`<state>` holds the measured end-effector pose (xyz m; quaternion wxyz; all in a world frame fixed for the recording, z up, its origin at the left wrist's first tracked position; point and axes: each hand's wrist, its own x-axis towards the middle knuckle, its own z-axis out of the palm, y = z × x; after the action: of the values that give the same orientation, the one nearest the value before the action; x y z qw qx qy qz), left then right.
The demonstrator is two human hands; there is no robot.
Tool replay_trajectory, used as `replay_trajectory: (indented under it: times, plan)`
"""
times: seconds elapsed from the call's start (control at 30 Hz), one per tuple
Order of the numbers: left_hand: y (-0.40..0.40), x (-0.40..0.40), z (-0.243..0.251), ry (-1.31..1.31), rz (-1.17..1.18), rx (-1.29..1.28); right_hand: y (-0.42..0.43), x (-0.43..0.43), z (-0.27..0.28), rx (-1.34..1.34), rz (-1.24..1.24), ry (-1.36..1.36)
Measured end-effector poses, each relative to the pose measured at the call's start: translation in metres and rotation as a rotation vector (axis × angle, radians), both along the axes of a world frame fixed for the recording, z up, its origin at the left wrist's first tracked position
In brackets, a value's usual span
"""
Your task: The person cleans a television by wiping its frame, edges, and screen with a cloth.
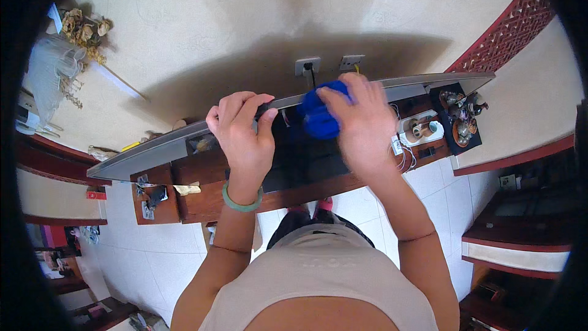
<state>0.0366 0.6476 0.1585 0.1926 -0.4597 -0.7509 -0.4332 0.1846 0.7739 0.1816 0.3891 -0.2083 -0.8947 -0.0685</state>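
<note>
A wide flat panel, apparently a television (142, 155), stands upright in front of me and is seen from above along its thin top edge. My left hand (243, 131) grips that edge near the middle, fingers behind and thumb in front, with a small dark thing between them that I cannot make out. A bunched blue cloth (321, 112) lies over the edge to the right. My right hand (363, 115), slightly blurred, holds the cloth from above against the panel. A green bangle (242, 198) circles my left wrist.
Below the panel is a wooden cabinet (206, 204). At its right are a white tray (425, 135) with cups, white cables (406, 158) and ornaments on a black mat (466, 140). Wall sockets (308, 66) with plugs sit behind. Dried flowers (87, 30) stand at the upper left.
</note>
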Motion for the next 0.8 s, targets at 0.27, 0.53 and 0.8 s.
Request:
replay_trajectory:
  times: [0.27,0.53,0.8]
  plan:
    - [0.000,0.005,0.003,0.000,0.023,-0.021,0.006,0.012,0.013,0.004,-0.253,-0.061]
    - [-0.002,0.002,0.004,-0.006,0.024,-0.031,-0.017,-0.016,0.003,-0.048,0.064,-0.031]
    - [0.002,0.005,0.005,-0.012,0.012,-0.039,0.017,0.020,0.010,0.025,-0.336,-0.051]
